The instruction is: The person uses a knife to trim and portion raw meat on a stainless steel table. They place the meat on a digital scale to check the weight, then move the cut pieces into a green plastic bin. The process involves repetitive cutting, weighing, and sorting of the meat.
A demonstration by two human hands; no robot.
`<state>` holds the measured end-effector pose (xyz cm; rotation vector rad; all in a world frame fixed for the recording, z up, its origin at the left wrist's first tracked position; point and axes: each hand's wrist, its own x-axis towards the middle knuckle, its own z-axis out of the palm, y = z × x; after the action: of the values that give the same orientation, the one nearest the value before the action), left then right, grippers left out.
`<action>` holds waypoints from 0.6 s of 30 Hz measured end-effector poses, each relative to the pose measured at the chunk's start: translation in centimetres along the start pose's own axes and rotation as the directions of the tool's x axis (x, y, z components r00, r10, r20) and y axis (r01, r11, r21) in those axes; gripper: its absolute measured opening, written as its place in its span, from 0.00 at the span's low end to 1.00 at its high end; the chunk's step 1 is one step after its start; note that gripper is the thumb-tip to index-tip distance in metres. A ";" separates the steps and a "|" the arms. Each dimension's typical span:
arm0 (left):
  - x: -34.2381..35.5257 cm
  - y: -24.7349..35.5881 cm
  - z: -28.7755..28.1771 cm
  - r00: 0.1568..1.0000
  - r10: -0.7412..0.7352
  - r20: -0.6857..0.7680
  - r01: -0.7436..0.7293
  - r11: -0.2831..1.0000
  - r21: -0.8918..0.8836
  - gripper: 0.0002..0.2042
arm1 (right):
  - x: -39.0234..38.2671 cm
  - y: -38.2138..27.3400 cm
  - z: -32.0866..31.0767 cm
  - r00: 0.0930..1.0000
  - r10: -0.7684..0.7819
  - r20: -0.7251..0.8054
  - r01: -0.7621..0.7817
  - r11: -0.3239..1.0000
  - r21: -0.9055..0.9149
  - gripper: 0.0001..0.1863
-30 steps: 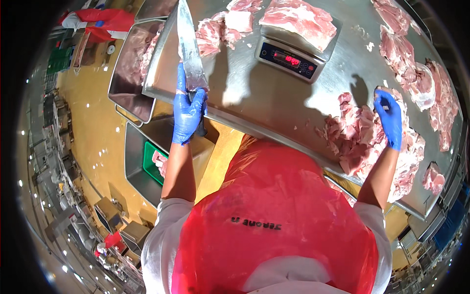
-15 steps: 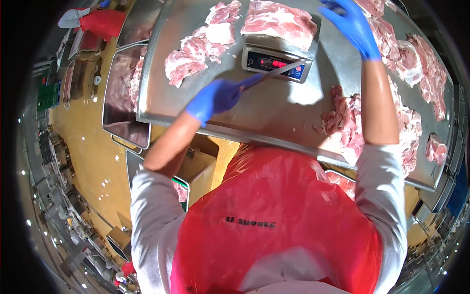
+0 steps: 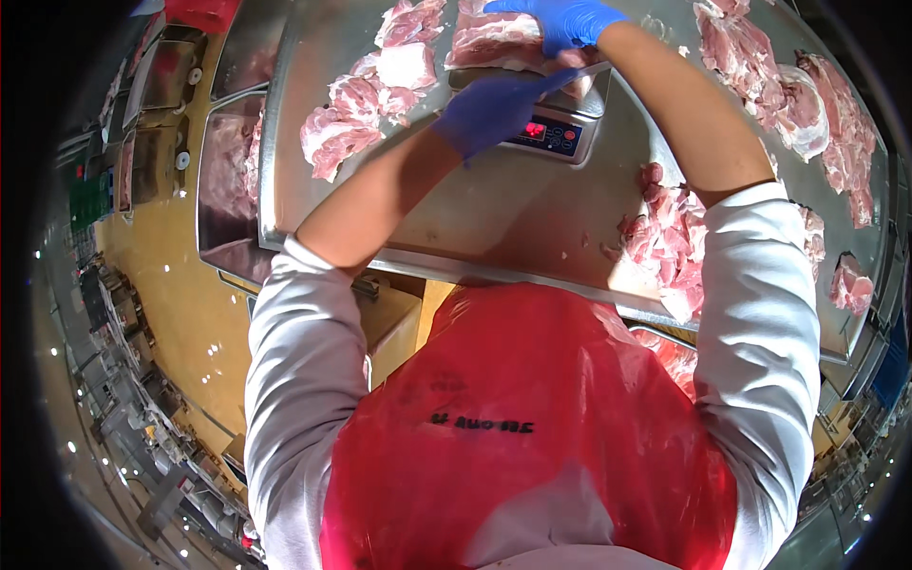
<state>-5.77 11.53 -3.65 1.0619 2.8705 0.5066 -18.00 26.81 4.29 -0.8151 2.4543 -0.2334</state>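
A slab of raw meat (image 3: 494,40) lies on the steel platform of a digital scale (image 3: 556,140) near the table's far edge. My right hand (image 3: 575,21) grips the slab's right part from above, fingers reaching left across it and thumb down at its near side. My left hand (image 3: 489,112) is closed around a knife, blurred by motion, just in front of the slab. The knife's blade (image 3: 596,68) points right, and its handle is hidden in my fist. A flap of meat (image 3: 577,85) hangs by the blade over the platform's front.
Several meat pieces (image 3: 347,114) lie left of the scale. A heap of trimmings (image 3: 670,233) sits at the near right, with larger cuts (image 3: 841,133) beyond. A steel tub (image 3: 223,171) holding meat stands against the table's left side.
My left hand has moved up and right with the knife, from in front of the scale to the slab. My right hand has come left onto the meat from beside the scale.
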 end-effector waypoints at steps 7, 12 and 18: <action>-8.8 -2.0 -5.1 0.945 -0.067 0.322 0.153 0.956 -0.252 0.32 | 1.2 1.4 0.5 0.995 -0.104 -0.005 0.104 0.994 0.013 0.23; -15.8 -0.3 -4.7 0.743 -0.124 0.658 0.627 0.476 -0.617 0.31 | -1.3 -0.5 -1.0 0.995 -0.020 0.102 0.012 0.997 0.071 0.22; -18.7 0.7 -2.9 0.902 -0.036 0.431 0.223 0.892 -0.393 0.24 | 0.0 1.6 1.1 0.962 -0.225 -0.153 0.219 0.974 -0.053 0.45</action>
<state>8.56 -0.73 -2.12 0.7746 2.2851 0.7618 -18.20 28.05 2.82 -1.1288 2.5172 -0.3499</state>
